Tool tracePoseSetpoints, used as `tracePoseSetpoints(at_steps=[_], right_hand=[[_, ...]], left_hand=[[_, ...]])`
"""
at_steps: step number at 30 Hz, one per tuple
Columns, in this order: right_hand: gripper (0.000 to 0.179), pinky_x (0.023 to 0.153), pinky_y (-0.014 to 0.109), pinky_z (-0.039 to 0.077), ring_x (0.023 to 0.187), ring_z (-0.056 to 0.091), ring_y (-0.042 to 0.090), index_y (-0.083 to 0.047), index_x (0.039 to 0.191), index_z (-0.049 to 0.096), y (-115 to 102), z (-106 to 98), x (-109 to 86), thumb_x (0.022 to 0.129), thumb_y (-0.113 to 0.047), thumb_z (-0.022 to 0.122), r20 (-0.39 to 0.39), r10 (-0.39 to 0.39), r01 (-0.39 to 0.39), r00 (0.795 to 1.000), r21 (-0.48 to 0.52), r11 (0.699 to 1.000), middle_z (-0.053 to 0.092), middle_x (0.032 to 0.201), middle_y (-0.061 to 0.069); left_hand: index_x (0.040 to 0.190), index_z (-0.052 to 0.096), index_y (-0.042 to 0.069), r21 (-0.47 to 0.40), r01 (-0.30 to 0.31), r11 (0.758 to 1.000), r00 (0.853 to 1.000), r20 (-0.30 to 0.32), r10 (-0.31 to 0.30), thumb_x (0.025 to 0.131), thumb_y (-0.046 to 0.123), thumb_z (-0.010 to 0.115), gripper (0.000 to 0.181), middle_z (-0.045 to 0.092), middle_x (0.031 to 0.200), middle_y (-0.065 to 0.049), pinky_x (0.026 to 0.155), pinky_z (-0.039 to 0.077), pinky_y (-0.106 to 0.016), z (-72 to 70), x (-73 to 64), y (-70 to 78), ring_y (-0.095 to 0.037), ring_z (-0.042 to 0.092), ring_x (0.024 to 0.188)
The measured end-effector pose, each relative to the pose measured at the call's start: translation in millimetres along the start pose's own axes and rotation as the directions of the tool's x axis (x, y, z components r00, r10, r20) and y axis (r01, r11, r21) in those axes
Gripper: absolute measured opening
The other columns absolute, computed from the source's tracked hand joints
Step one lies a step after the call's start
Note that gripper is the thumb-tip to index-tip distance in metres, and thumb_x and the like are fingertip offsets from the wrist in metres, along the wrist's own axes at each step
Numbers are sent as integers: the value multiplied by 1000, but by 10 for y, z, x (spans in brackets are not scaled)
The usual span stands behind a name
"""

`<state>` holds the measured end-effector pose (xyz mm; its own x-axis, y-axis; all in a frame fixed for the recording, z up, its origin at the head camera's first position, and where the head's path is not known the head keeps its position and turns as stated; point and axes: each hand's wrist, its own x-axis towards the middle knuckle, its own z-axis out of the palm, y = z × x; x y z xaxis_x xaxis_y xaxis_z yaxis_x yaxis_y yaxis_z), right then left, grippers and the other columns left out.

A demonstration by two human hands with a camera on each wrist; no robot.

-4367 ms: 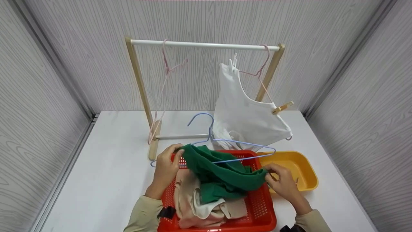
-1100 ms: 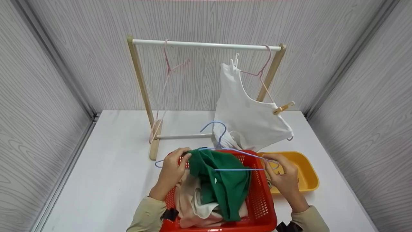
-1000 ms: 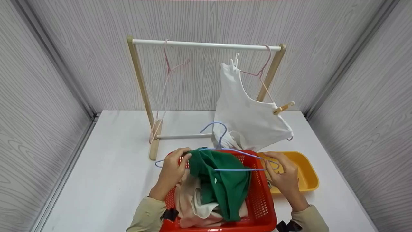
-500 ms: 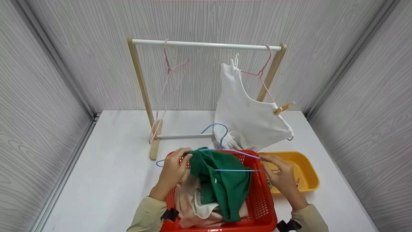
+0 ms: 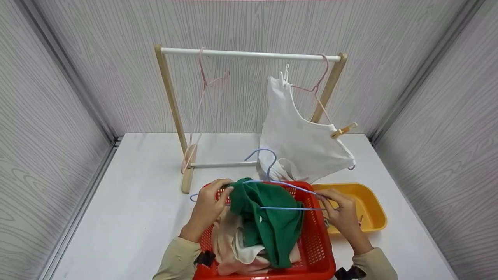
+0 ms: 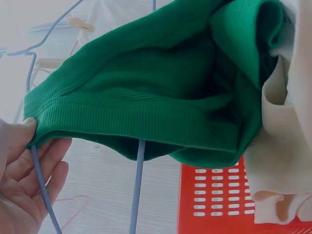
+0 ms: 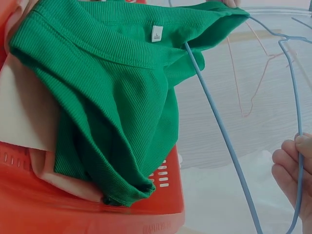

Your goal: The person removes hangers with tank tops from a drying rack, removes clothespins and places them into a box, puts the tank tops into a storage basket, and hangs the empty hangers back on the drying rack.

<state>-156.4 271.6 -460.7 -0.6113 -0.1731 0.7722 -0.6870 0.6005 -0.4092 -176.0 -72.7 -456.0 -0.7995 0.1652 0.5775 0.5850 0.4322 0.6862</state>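
Note:
A green ribbed garment (image 5: 276,221) with a small white label (image 7: 157,33) hangs over the red basket. My left hand (image 5: 208,206) pinches its upper left edge between thumb and fingers. Through the garment's opening runs a blue hanger (image 7: 222,126), whose left end sticks out beside my left hand, crossing the open palm in the left wrist view. My right hand (image 5: 342,212) pinches the hanger's upper arm near its right end, apart from the cloth. The hook (image 5: 275,157) points up and away from me.
Under the garment, the red basket (image 5: 328,249) holds beige cloth (image 5: 223,249). A yellow tray (image 5: 379,214) with small clothespins stands to its right. Behind is a rack (image 5: 249,54) bearing a bare pink hanger (image 5: 203,74) and a white top (image 5: 299,144) clipped to another.
My right hand has left the garment's right edge and now holds the hanger. The hanger now passes inside the garment. Lately its right end has dipped slightly; my left hand keeps its hold.

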Motion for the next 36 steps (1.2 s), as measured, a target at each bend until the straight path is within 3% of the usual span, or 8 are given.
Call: tracePoseSetpoints(at_steps=[9, 16, 22, 30, 36], right_hand=[[35, 83, 4, 49, 77, 72, 15, 2, 93, 72, 25, -47, -23, 68, 26, 67, -12, 20, -20, 1000, 32, 999, 71, 82, 16], [31, 83, 5, 50, 85, 65, -10, 5, 91, 71, 56, -116, -48, 69, 27, 65, -18, 31, -29, 999, 103, 994, 70, 77, 17], [30, 81, 6, 51, 87, 64, -13, 7, 90, 71, 78, -200, -73, 69, 29, 64, -44, 53, -47, 998, 126, 991, 69, 77, 18], [26, 78, 7, 53, 87, 66, -10, 16, 90, 67, 113, -354, -86, 71, 32, 59, -83, 83, -69, 993, 163, 984, 68, 94, -18], [27, 78, 6, 52, 87, 66, -10, 16, 91, 67, 108, -488, -81, 72, 32, 58, -110, 106, -87, 988, 163, 983, 69, 93, -20]], left_hand=[[104, 69, 2, 61, -6, 998, 1000, 1, 6, 90, 9, 65, 16, 73, 102, -10, 88, 57, -37, -37, -3, -2, -22, 70, 94], [101, 69, 3, 41, -31, 999, 999, -23, 32, 89, 9, 65, 13, 73, 97, -9, 83, 59, -35, -49, -4, -45, -19, 70, 88], [100, 69, 3, 38, -13, 999, 999, -50, 15, 89, 6, 65, 12, 73, 95, -9, 82, 59, -35, -72, -16, -93, -18, 69, 87], [102, 67, 1, 56, 41, 998, 998, -48, -38, 90, 7, 64, 13, 72, 98, -11, 85, 58, -38, -98, -17, -104, -20, 68, 89], [103, 66, 0, 75, 102, 992, 995, -27, -100, 92, 7, 62, 14, 71, 99, -13, 87, 57, -40, -116, -14, -116, -22, 68, 90]])
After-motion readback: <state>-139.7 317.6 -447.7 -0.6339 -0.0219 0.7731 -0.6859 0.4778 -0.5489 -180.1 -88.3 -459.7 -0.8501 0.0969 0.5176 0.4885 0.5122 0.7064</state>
